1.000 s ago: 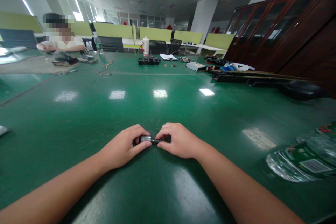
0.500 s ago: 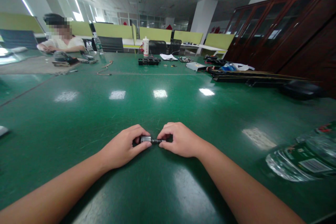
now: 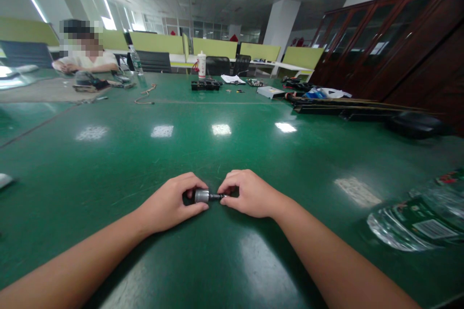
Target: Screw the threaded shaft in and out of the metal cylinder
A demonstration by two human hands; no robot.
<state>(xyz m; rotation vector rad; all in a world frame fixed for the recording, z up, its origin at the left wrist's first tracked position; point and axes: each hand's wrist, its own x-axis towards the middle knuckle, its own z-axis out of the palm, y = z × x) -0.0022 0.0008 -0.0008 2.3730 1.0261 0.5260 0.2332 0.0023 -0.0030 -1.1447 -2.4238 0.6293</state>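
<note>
Both hands are at the near middle of the green counter [image 3: 181,154]. Between them is a silver cylinder [image 3: 202,196], a slender dark shaft [image 3: 214,197] extending from its right-hand end. The two parts lie roughly in line, close over the counter; contact with the surface cannot be confirmed.

The left hand [image 3: 173,203] is curved about the cylinder, index finger on the far side and thumb on the near side. The thumb stands somewhat apart from the fingers, and whether it grips cannot be told. The right hand [image 3: 250,194] is narrowed to a pinch, thumb and fingertips holding the shaft's outer end.

To the right, near the picture's edge, is a clear bottle [image 3: 420,219] with a green label. On the far part of the counter are a white tumbler [image 3: 201,65], a black component [image 3: 205,85] just in front of it, a thin cord [image 3: 145,94], and a pale metal box [image 3: 270,92] near some long black bars [image 3: 337,106]. A person [image 3: 89,62] sits at the far left, well apart.
</note>
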